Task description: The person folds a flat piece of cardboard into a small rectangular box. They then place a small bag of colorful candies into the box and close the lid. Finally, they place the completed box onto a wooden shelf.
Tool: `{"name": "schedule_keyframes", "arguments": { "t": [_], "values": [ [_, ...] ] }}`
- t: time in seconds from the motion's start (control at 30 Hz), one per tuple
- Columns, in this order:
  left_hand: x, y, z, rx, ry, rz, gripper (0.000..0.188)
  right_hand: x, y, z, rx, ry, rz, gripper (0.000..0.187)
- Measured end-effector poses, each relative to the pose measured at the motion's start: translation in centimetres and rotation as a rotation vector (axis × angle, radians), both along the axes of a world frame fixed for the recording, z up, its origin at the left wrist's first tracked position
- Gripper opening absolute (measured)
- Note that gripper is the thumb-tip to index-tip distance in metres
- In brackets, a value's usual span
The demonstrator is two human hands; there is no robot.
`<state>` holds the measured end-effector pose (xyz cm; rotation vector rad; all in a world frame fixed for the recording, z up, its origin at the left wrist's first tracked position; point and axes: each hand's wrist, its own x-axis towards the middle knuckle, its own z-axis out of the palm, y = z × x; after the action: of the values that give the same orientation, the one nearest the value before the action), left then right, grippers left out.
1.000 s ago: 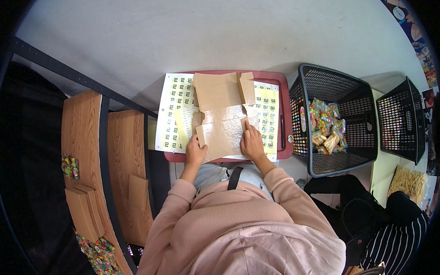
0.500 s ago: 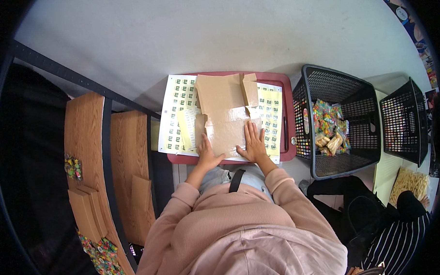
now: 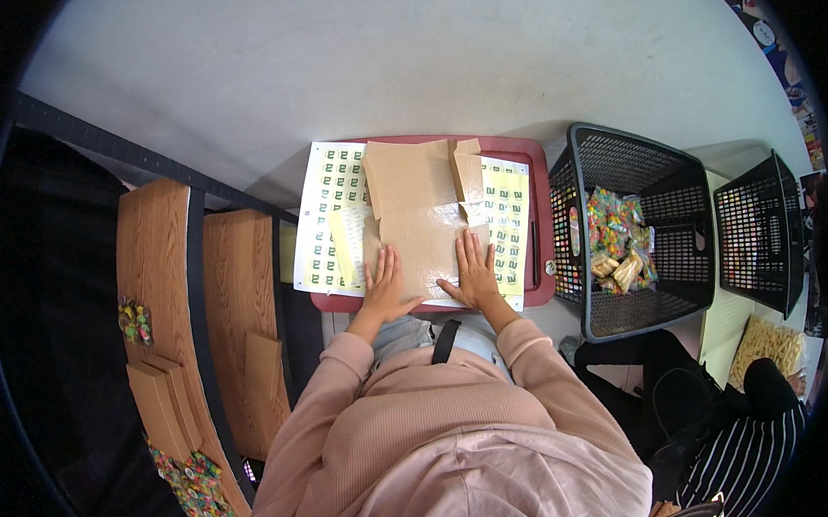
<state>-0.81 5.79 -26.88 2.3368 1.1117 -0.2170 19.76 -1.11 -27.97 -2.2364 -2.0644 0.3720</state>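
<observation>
A brown cardboard box blank [image 3: 419,217] lies unfolded on white and yellow sticker sheets [image 3: 326,230] on a red board [image 3: 541,199]. Its far right flap [image 3: 467,176] stands partly folded up, and creases cross its middle. My left hand [image 3: 386,285] rests open on the near left part of the cardboard, fingers pointing away from me. Opposite it, my right hand [image 3: 471,273] lies flat on the near right part, fingers stretched out and thumb turned inward. Neither hand grasps anything.
At right stands a black plastic crate [image 3: 648,314] holding colourful packets [image 3: 616,224], with a smaller black basket [image 3: 762,237] beyond it. Wooden shelves [image 3: 154,268] on the left carry folded cardboard boxes [image 3: 159,404] and more packets [image 3: 203,494]. A pale wall [image 3: 407,58] rises behind the board.
My left hand has shifted slightly away from me and lies flatter on the cardboard. The near part of the blank looks more pressed down. My right hand has barely moved.
</observation>
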Motion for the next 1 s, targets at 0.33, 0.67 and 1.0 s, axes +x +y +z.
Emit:
{"name": "schedule_keyframes", "arguments": {
  "t": [0.33, 0.67, 1.0],
  "values": [
    [0.4, -0.4, -0.4, 0.162, 0.002, -0.003, 0.114, -0.1, 0.2, 0.8, -0.015, 0.025, -0.006, 0.09],
    [0.3, -0.3, -0.2, 0.106, 0.007, 0.006, 0.115, -0.2, 0.0, 0.5, 0.018, 0.025, -0.016, 0.089],
    [0.0, 0.9, 1.1, -0.043, -0.047, 0.065, 0.106, 0.8, 0.7, 1.6, 0.115, 0.334, -0.153, 0.088]
  ]
}}
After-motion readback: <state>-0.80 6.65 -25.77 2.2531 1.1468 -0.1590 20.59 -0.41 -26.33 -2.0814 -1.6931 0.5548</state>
